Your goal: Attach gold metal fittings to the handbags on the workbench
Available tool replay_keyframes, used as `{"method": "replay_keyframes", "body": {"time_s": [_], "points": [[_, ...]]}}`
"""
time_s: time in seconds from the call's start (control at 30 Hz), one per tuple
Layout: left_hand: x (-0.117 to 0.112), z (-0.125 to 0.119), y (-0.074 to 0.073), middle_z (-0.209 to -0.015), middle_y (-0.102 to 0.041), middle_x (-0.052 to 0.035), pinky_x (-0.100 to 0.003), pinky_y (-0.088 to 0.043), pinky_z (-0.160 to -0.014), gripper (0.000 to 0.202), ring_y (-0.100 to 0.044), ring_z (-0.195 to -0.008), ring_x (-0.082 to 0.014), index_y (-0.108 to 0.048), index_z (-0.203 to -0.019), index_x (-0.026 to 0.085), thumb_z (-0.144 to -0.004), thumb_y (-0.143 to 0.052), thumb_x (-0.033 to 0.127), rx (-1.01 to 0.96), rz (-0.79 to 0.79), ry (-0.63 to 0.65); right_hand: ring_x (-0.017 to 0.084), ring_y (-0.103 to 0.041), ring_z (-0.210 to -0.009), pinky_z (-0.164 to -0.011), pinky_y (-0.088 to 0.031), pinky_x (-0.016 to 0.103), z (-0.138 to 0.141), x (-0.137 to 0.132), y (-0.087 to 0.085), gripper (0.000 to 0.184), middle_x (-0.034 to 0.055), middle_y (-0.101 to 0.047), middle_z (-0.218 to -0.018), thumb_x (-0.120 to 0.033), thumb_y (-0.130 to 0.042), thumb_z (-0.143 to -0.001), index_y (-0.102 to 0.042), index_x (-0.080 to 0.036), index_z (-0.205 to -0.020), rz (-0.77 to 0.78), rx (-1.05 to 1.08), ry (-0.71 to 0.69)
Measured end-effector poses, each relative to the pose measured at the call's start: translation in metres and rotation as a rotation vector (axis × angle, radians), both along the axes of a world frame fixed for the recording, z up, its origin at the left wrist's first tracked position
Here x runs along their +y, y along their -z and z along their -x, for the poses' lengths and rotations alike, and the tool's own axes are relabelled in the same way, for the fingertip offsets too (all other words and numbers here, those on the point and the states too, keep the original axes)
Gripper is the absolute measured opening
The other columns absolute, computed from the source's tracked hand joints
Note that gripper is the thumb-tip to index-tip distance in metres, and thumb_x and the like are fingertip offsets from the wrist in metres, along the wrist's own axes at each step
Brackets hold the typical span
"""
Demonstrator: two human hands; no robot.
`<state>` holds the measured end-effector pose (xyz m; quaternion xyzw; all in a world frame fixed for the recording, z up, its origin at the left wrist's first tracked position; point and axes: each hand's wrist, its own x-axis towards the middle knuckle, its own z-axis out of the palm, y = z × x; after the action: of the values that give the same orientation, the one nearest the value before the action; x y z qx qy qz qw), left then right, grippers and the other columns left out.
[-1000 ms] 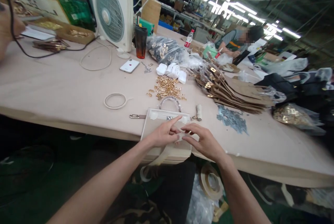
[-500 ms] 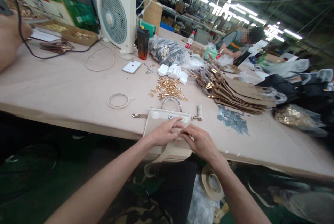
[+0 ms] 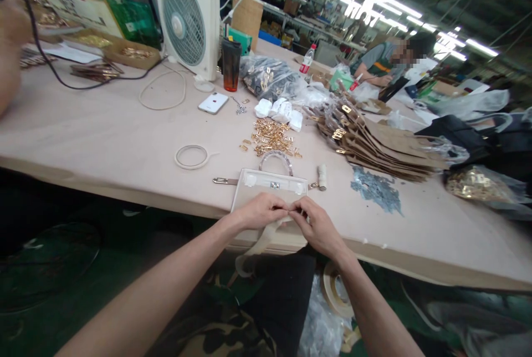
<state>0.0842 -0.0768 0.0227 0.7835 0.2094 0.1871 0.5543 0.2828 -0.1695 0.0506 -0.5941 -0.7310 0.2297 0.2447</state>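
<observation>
A cream handbag (image 3: pixel 270 179) lies at the table's front edge, its ring handle (image 3: pixel 276 155) pointing away from me and a metal lock plate (image 3: pixel 275 185) on it. Over the bag, my left hand (image 3: pixel 265 210) has thumb and fingers pinched together. My right hand (image 3: pixel 316 220) pinches too, its fingertips meeting those of the left. Whatever lies between them is too small and covered to make out. A pale strip (image 3: pixel 261 243) runs from under the fingertips down over the bag's near edge. A strap with a metal end (image 3: pixel 224 181) sticks out at the bag's left.
Gold fittings (image 3: pixel 272 136) lie in a pile behind the bag. To the left are a tape ring (image 3: pixel 191 156), a phone (image 3: pixel 213 102) and a fan (image 3: pixel 185 21). Brown bag pieces (image 3: pixel 382 143) and grey metal bits (image 3: pixel 376 190) lie right. A co-worker (image 3: pixel 380 63) sits beyond; another person's arm (image 3: pixel 10 46) shows far left.
My left fingers, which were spread, have drawn down and closed against my right fingertips. The lock plate now shows more fully. The whole view has shifted slightly.
</observation>
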Motion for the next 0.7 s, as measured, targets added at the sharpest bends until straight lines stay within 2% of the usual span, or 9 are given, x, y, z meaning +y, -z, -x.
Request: {"method": "replay_keyframes", "body": {"time_s": [0.17, 0.3, 0.47, 0.63, 0.7], "points": [[0.000, -0.001, 0.005, -0.070, -0.068, 0.0006, -0.023, -0.035, -0.060, 0.027, -0.054, -0.065, -0.0125, -0.077, -0.078, 0.013, -0.091, -0.059, 0.029, 0.034, 0.035, -0.026, 0.021, -0.060, -0.086, -0.079, -0.047, 0.034, 0.002, -0.001, 0.002, 0.010, 0.0044, -0.062, -0.091, -0.026, -0.054, -0.102, -0.063, -0.025, -0.097, -0.018, 0.030, -0.015], [0.000, 0.000, 0.004, -0.068, -0.064, 0.0017, -0.023, -0.034, -0.060, 0.028, -0.052, -0.065, -0.0121, -0.074, -0.075, 0.013, -0.089, -0.059, 0.031, 0.014, 0.058, -0.021, 0.021, -0.061, -0.090, -0.082, -0.048, 0.033, 0.001, 0.001, 0.003, 0.008, 0.0054, -0.064, -0.099, -0.024, -0.055, -0.101, -0.063, -0.024, -0.097, -0.027, 0.078, -0.031], [0.001, 0.001, 0.005, -0.065, -0.063, 0.0022, -0.023, -0.036, -0.060, 0.025, -0.053, -0.064, -0.0126, -0.074, -0.073, 0.014, -0.085, -0.060, 0.032, 0.010, 0.113, -0.051, 0.019, -0.059, -0.081, -0.076, -0.046, 0.032, 0.003, 0.003, 0.011, 0.008, 0.0020, -0.062, -0.088, -0.021, -0.055, -0.102, -0.061, -0.024, -0.097, -0.008, 0.088, -0.033], [0.002, 0.001, 0.009, -0.075, -0.075, -0.0038, -0.025, -0.047, -0.072, 0.026, -0.065, -0.074, -0.0166, -0.076, -0.077, 0.013, -0.086, -0.061, 0.033, -0.114, 0.305, -0.162, 0.021, -0.060, -0.093, -0.083, -0.049, 0.036, 0.006, -0.012, 0.007, 0.015, 0.0044, -0.064, -0.096, -0.012, -0.054, -0.100, -0.060, -0.026, -0.103, -0.298, 0.182, -0.160], [0.002, 0.002, 0.010, -0.080, -0.077, -0.0061, -0.026, -0.049, -0.076, 0.027, -0.067, -0.077, -0.0178, -0.076, -0.080, 0.013, -0.087, -0.063, 0.035, -0.159, 0.305, -0.178, 0.022, -0.062, -0.096, -0.087, -0.050, 0.037, 0.000, -0.015, 0.000, 0.019, 0.0045, -0.065, -0.099, -0.011, -0.056, -0.099, -0.061, -0.027, -0.108, -0.364, 0.248, -0.140]]}}
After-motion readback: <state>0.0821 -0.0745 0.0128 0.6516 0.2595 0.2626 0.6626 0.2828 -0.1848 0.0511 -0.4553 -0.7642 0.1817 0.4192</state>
